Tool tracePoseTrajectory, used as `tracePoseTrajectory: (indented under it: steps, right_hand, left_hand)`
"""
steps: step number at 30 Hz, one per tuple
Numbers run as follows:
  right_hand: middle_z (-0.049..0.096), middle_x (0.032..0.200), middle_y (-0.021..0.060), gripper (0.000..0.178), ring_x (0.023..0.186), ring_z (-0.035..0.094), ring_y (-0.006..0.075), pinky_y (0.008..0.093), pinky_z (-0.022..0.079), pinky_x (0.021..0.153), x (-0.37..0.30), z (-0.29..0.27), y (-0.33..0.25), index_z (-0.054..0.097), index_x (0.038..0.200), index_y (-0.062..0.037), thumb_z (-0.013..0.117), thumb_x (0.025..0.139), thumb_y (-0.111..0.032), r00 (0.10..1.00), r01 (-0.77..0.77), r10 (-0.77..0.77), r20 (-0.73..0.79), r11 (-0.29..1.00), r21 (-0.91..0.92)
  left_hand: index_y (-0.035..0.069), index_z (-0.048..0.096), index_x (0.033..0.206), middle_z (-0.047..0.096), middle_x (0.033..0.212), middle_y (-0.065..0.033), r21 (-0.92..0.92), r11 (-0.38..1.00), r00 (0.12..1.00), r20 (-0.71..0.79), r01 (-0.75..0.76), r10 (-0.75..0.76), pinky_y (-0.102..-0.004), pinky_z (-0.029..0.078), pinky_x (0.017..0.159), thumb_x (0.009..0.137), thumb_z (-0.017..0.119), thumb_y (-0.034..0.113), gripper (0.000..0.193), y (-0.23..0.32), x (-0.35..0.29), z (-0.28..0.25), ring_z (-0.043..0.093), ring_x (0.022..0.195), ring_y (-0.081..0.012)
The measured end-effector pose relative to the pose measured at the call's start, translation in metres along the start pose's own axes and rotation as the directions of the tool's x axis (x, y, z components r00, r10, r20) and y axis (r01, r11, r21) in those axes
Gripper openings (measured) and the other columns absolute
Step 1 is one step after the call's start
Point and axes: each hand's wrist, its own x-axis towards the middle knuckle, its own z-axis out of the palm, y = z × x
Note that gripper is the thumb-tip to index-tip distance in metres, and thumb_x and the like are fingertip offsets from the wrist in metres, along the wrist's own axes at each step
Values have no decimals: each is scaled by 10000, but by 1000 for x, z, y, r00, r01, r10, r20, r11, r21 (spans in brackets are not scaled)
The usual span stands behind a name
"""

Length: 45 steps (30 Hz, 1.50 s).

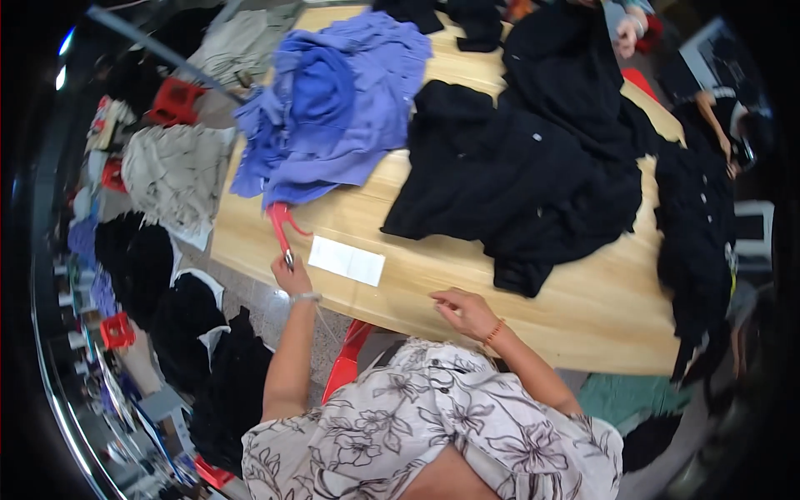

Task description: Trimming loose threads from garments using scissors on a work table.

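My left hand is closed at the table's near left edge, around the metal part of what looks like red-handled scissors. Their red handles point away from me, toward the purple garments heaped at the far left. Just right of that hand, a white slip of paper lies flat. Over the near edge of the table, my right hand holds nothing that I can see, its fingers loosely bent and apart. Beyond it a black garment is spread out.
The light wooden table has a curved edge. More black clothing hangs over its right end. Beige garments and black piles stand to the left, near red stools. Another person's hand shows at the far right.
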Motion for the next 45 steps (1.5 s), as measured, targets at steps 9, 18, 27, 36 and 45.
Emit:
tracePoseTrajectory:
  steps: [9, 18, 27, 36, 45]
  right_hand:
    - [662, 854, 124, 219, 710, 643, 253, 326, 508, 660, -42, -41, 33, 667, 1065, -44, 631, 879, -153, 985, -58, 37, -168, 990, -126]
    - [687, 924, 135, 253, 736, 662, 227, 310, 527, 687, -28, -19, 29, 670, 1084, -36, 629, 887, -189, 1000, -10, 10, -2, 990, -141]
    - [633, 1136, 125, 543, 1027, 611, 187, 329, 489, 911, 18, -1, -35, 515, 1312, -5, 682, 885, -297, 995, 96, -103, -4, 912, 399]
    - [676, 798, 72, 183, 667, 652, 122, 248, 542, 600, -46, -54, 34, 622, 985, -11, 564, 968, -183, 709, 213, 424, -563, 633, 744]
    - [543, 611, -15, 247, 427, 407, 17, 182, 324, 386, -180, -172, 79, 653, 1084, -24, 585, 965, -229, 264, 47, 478, -838, 861, 506]
  left_hand:
    - [41, 543, 998, 626, 885, -149, 715, 682, 988, 116, -154, 101, -421, 491, 710, 822, 666, 116, 228, 69, 85, -53, 620, 791, -316]
    - [64, 442, 949, 458, 588, -34, -279, 897, 884, -228, 342, -408, -273, 330, 322, 856, 596, 40, 181, 13, 28, -136, 434, 394, -126]
    - [30, 446, 1241, 542, 975, -73, -143, 990, 808, 582, -10, 92, -223, 471, 532, 879, 580, -42, 393, 137, -163, 9, 550, 664, -105]
    - [26, 588, 1142, 608, 1013, -166, -573, 578, -106, 757, -581, 645, -389, 492, 811, 743, 766, 169, 460, 225, -236, 128, 608, 958, -326]
    - [66, 475, 1311, 541, 1176, -131, 142, 629, 513, 725, -765, 460, -473, 373, 949, 626, 840, 195, 787, 253, -171, 283, 485, 1139, -347]
